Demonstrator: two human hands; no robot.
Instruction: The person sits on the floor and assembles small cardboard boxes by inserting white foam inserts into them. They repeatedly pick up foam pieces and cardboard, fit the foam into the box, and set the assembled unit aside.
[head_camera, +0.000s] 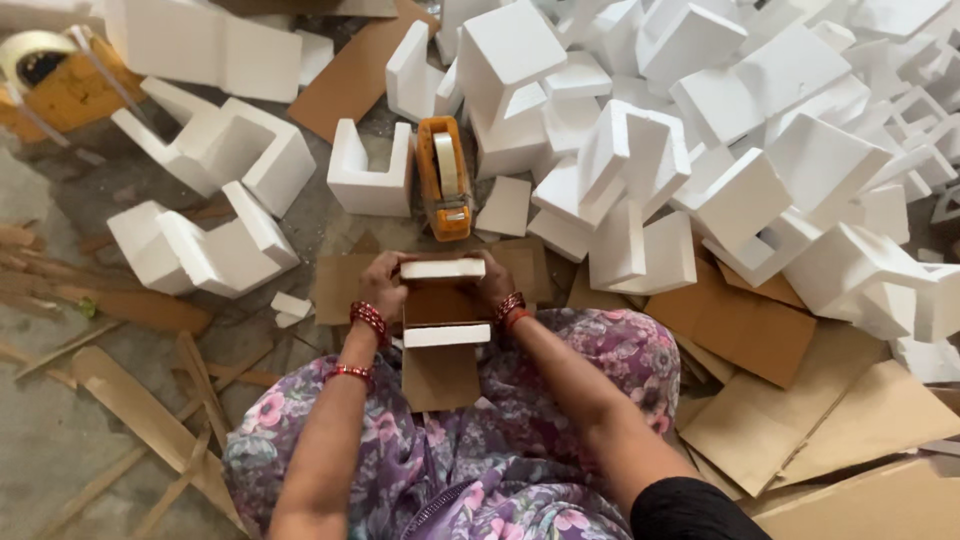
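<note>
White foam and brown cardboard make up the piece in the person's lap: a cardboard sheet (440, 340) with one foam strip (443, 268) across its far end and a second foam strip (447, 335) lying across its middle. It rests over the knees, above the floral dress (500, 450), just short of the cardboard scraps on the floor.

Working left to right, the left hand (383, 285) is closed around the left end of the far strip, thumb side on the foam, with red bangles at the wrist. The right hand (495, 285) grips the right end in the same way, so the strip is pinched between both hands. To do this well, the two hands would likely need even pressure, keeping the strip square to the sheet's edges and parallel with the nearer strip; foam dents easily, so a firm but light squeeze seems wise.

The strips look clean, flat and straight-edged; the cardboard is plain and slightly bent at its near end.

Beyond the hands, an orange tape dispenser (444, 178) lies on the floor near its far edge, and a heap of foam blocks (740, 150) fills the far right corner.
</note>
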